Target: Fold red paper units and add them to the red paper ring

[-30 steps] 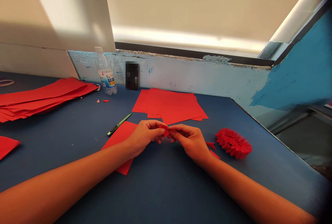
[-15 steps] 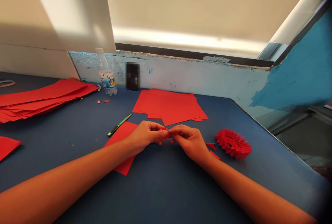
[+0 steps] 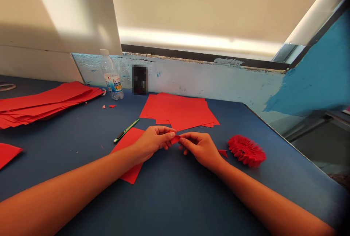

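Between my two hands is a small piece of red paper [image 3: 175, 139], mostly covered by fingers. My left hand [image 3: 155, 141] pinches its left side between thumb and fingers. My right hand [image 3: 199, 147] grips the other side with thumb and fingertips. Under my left wrist lies a flat red paper sheet [image 3: 130, 139], partly hidden by the forearm. A green and black utility knife [image 3: 126, 131] rests along that sheet's upper left edge. To the right of my right hand sit a small red paper triangle [image 3: 223, 153] and a ring of folded red paper pieces [image 3: 247, 151].
A stack of red sheets [image 3: 182, 110] lies beyond my hands. Long red papers [image 3: 51, 99] spread at the left, near a plastic bottle [image 3: 112, 79] and a blurred dark object [image 3: 140, 80] by the wall. Tape roll [image 3: 7, 87] at far left. The table's right edge [image 3: 284, 137] slants toward me.
My fingers have shifted slightly on the small red paper, and more of it shows between them. My right hand now covers one of the small red pieces beside it.
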Demonstrator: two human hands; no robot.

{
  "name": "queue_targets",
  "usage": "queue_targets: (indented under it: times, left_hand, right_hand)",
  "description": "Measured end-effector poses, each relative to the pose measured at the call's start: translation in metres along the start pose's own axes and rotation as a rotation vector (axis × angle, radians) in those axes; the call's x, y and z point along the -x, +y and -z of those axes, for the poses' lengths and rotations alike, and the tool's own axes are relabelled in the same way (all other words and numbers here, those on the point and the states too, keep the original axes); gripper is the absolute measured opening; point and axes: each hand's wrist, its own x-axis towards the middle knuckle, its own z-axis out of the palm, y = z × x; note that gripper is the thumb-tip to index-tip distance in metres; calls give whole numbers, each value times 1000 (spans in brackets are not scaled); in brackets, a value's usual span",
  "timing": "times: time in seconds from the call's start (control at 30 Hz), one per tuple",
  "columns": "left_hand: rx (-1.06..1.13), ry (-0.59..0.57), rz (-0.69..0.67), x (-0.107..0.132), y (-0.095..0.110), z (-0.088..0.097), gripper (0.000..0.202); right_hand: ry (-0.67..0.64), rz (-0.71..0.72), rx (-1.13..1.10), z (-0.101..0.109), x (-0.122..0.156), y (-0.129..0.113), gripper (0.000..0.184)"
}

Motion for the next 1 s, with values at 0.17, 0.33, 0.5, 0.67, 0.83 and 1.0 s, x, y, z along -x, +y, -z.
queue_targets:
  times: [0.17, 0.33, 0.5, 0.67, 0.83, 1.0]
  left_hand:
    - [-73, 47, -45, 2, 3, -3, 41]
    - [-92, 0, -4, 6, 4, -6, 52]
    - [-149, 20, 18, 9, 5, -11, 41]
    - [-185, 26, -41, 11, 8, -14, 16]
    - [-112, 18, -23, 11, 10, -12, 12]
    - [-49, -95, 20, 6, 9, -5, 12]
  right_hand:
    - [-48, -1, 65, 2, 0, 0, 20]
    - [-10, 21, 92, -1, 0, 3, 21]
    - [-1, 112, 209, -5, 3, 4, 17]
    - [6, 149, 264, -6, 4, 1, 15]
    - [9, 111, 52, -8, 4, 4, 12]
    - [50, 177, 30, -8, 4, 4, 8]
